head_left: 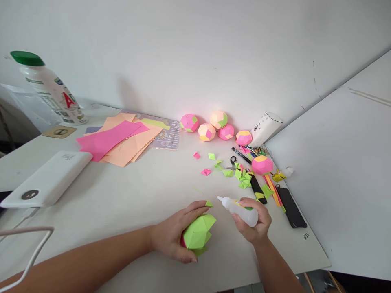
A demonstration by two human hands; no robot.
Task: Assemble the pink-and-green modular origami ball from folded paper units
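Note:
My left hand (175, 236) is wrapped round a green folded-paper ball (198, 232) at the front of the table; some pink shows at its lower left and pointed flaps stand out on its right. A small green paper piece (209, 204) sits at the tips of that hand's fingers. My right hand (256, 224) grips a white glue bottle (242, 212), its nozzle pointing up and left, apart from the ball. Beyond them lie loose folded green pieces (243, 179) and a few pink pieces (206, 172).
Finished paper balls (218, 119) rest along the wall. At left are pink and peach paper sheets (122, 140), a white power bank (45, 179) and a tall bottle (53, 89). At right are scissors (233, 160), a box cutter (257, 188) and a black phone (291, 207).

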